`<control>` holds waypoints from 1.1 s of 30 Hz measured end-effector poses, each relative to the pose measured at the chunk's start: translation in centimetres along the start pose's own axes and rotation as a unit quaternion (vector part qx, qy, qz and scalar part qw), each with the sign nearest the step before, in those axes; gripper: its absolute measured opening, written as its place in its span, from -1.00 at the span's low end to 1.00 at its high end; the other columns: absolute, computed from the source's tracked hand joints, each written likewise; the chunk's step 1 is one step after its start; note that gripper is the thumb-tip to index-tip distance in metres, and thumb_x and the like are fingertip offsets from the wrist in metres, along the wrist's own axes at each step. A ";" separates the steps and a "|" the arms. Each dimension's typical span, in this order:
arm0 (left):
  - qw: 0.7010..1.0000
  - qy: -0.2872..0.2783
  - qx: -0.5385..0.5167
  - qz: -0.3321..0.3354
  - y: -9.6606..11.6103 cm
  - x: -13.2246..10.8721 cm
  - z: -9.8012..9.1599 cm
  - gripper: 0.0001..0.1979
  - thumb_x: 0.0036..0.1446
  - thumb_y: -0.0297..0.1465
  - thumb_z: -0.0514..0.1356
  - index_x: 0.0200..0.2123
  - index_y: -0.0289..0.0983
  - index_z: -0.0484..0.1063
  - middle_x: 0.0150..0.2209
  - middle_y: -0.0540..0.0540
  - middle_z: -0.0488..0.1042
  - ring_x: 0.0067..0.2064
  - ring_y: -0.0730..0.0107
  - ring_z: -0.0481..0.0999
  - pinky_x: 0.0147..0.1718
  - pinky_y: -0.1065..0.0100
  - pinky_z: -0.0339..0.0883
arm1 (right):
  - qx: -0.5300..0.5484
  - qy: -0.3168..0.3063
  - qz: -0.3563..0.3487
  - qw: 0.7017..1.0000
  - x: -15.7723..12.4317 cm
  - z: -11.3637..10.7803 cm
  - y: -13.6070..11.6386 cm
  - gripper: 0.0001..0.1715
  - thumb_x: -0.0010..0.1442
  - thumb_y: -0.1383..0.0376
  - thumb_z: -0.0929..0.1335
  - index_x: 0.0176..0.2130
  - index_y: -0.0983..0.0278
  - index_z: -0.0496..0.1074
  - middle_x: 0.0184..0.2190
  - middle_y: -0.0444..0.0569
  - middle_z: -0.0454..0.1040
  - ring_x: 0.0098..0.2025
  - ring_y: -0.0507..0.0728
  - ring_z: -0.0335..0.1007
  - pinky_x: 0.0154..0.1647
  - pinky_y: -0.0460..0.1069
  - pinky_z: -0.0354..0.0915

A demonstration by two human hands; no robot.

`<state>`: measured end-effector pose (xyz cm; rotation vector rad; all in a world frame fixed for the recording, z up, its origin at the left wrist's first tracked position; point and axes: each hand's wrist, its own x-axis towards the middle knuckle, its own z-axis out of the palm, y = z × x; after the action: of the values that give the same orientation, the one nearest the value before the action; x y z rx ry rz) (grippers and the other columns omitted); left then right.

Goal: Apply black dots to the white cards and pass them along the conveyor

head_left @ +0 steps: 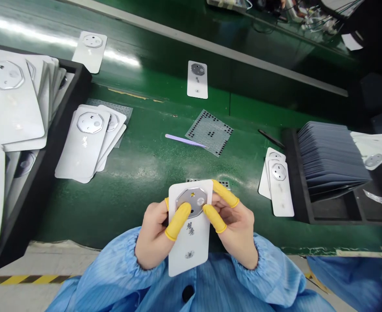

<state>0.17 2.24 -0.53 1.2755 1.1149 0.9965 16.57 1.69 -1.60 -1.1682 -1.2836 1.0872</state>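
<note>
Green and glossy, the tabletop (pixel 139 186) runs beneath everything. At its near edge, the left hand (pixel 153 236) and right hand (pixel 239 225) close their grip on one white panel (pixel 189 243), yellow-covered thumbs (pixel 178 222) at its octagonal plate (pixel 200 201). Yellow shows through the plate's upper hole (pixel 192 194), so that spot looks uncovered and this piece probably unfinished. Beyond, a clear sheet (pixel 202 125) bears many black dots (pixel 212 134), apparently unused, with purple tweezers (pixel 184 140) tipped onto it. More panels lie in a stack (pixel 82 151) to the left, in the left tray (pixel 80 78), and beside the right tray (pixel 299 190); which are finished, I cannot tell.
</note>
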 end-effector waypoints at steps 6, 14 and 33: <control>0.996 0.021 0.006 0.088 -0.2 0.2 -0.2 -0.88 0.10 -0.47 0.21 -0.49 -0.30 0.47 -0.65 0.04 0.45 -0.67 0.54 0.36 -0.69 0.56 0.23 | 0.033 -0.007 0.050 0.998 -0.2 0.2 -0.6 -0.78 0.13 0.43 0.42 -0.19 0.21 0.53 -0.35 -0.12 0.62 -0.40 0.01 0.57 -0.32 -0.11 0.56; 0.998 -0.008 -0.067 0.007 -1.0 -0.2 0.1 -0.86 0.21 -0.40 0.16 -0.35 -0.25 0.52 -0.51 0.01 0.51 -0.55 0.49 0.44 -0.58 0.54 0.34 | 0.033 0.041 0.062 0.997 0.1 0.3 -0.6 -0.72 0.10 0.42 0.43 -0.15 0.16 0.56 -0.38 -0.12 0.62 -0.44 0.01 0.55 -0.39 -0.13 0.54; 0.997 0.004 0.013 0.071 -1.7 0.7 -0.4 -0.78 0.19 -0.44 0.14 -0.50 -0.28 0.47 -0.63 0.05 0.44 -0.65 0.56 0.36 -0.68 0.59 0.21 | 0.110 0.014 0.105 0.988 0.2 0.0 0.6 -0.68 0.13 0.41 0.43 -0.12 0.09 0.54 -0.35 -0.16 0.62 -0.37 -0.03 0.56 -0.33 -0.18 0.49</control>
<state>-0.19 2.91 -2.24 1.3875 1.0581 1.0960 16.61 1.95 -2.14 -1.1630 -1.0050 1.3262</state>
